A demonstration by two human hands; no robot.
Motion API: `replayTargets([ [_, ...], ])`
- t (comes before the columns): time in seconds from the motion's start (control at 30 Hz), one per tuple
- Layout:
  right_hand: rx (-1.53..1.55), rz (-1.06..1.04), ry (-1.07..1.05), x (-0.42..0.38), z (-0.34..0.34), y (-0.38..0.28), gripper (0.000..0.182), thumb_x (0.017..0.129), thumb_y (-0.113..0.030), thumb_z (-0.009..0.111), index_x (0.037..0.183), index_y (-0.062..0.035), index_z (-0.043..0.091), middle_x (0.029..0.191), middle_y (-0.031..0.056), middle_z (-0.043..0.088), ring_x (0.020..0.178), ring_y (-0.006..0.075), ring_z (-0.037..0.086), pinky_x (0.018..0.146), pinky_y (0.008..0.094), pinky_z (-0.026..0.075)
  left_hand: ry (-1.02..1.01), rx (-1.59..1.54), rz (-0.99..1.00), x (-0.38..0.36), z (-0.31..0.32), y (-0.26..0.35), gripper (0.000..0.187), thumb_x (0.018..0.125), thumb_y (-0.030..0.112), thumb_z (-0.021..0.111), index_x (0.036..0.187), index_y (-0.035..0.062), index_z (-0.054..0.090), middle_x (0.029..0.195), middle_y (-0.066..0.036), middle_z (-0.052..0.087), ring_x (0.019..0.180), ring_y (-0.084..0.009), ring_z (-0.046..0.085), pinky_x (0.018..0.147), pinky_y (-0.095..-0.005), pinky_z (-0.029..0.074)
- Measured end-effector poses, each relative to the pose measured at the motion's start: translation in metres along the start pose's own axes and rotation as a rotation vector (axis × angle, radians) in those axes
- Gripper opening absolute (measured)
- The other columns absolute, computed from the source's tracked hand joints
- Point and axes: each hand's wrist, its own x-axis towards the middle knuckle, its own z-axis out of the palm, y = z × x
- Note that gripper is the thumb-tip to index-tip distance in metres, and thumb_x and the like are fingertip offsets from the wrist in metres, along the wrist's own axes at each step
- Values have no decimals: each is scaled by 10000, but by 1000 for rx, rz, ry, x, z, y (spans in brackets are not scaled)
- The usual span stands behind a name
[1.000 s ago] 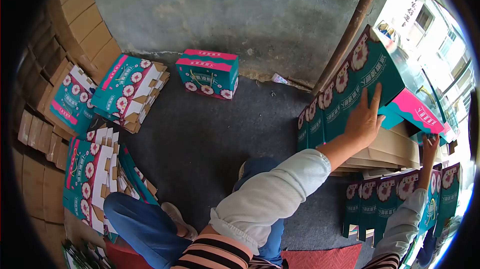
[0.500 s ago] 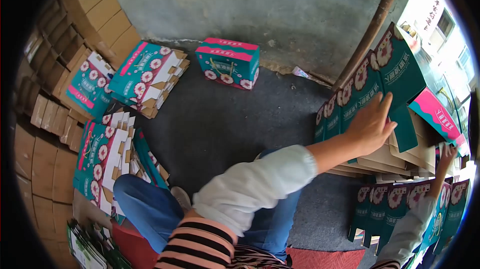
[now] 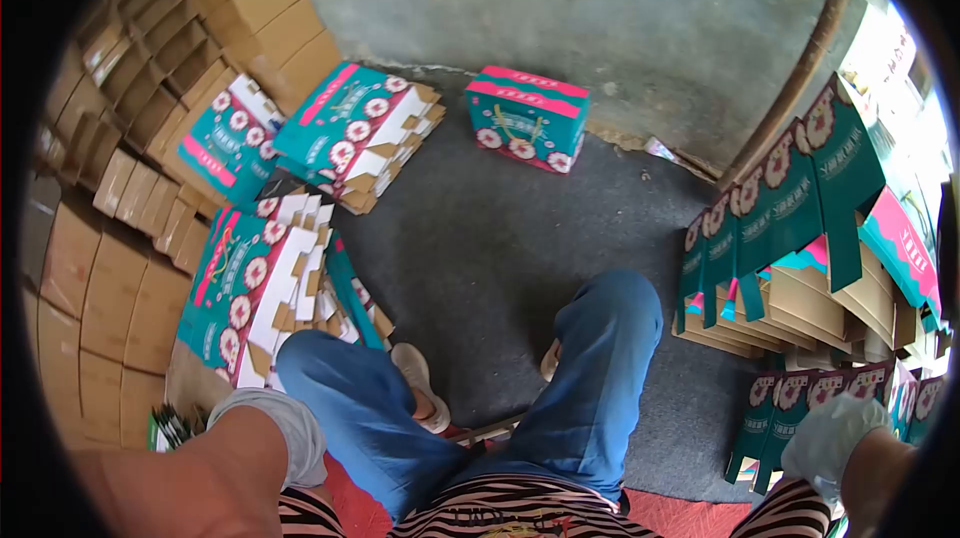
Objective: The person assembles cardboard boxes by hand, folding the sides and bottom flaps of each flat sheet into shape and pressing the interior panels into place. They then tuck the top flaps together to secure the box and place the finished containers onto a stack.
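Observation:
Neither of my hands shows. My left forearm rises large and close at the lower left, and my right forearm bends out of frame at the lower right; whatever the hands hold is hidden. Beyond the right sleeve, a leaning row of green folded cartons with flower prints stands with brown flaps below. More green cartons stand beneath it. On the left lie stacks of flattened green cartons. An assembled green and pink box stands upright near the wall.
Brown cardboard boxes are piled along the left side. A grey wall rises behind the dark floor, and a wooden pole leans at the right. My legs are bent over a red mat.
My left hand has left the row of cartons at the right, and my right hand has also gone out of view. Both forearms are now at the lower corners. The view has shifted left.

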Motion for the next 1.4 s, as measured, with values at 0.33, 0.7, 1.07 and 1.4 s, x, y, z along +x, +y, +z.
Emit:
replayTargets([
  [0.33,362,-157,188,60,122,-64,587,912,-359,543,1393,-89,344,1373,184,359,1246,364,390,1020,456,343,52,323,107,12,-101,8,520,825,241,475,1280,-12,464,1268,-208,523,1192,-337,505,976,-437,423],
  [0.7,784,-134,393,89,205,-128,608,915,-407,503,1406,-117,289,1421,165,279,1287,367,325,1046,478,300,95,603,56,2,-181,30,565,832,336,388,1287,11,469,1275,-196,532,1188,-321,515,963,-446,439],
  [1.07,668,72,-633,6,379,-112,375,813,-45,633,1178,5,562,1312,201,484,1144,363,533,938,415,452,-1635,1290,-1428,-394,-347,38,804,719,104,681,1429,90,304,1451,-187,312,1316,-360,343,998,-551,356],
  [1.4,567,32,-1001,-60,422,-101,408,767,-108,696,1148,-22,576,1270,171,506,1066,360,564,859,412,495,-1861,1458,-1259,-500,-400,59,777,826,207,657,1468,110,230,1447,-151,348,1333,-289,355,1016,-485,381],
])
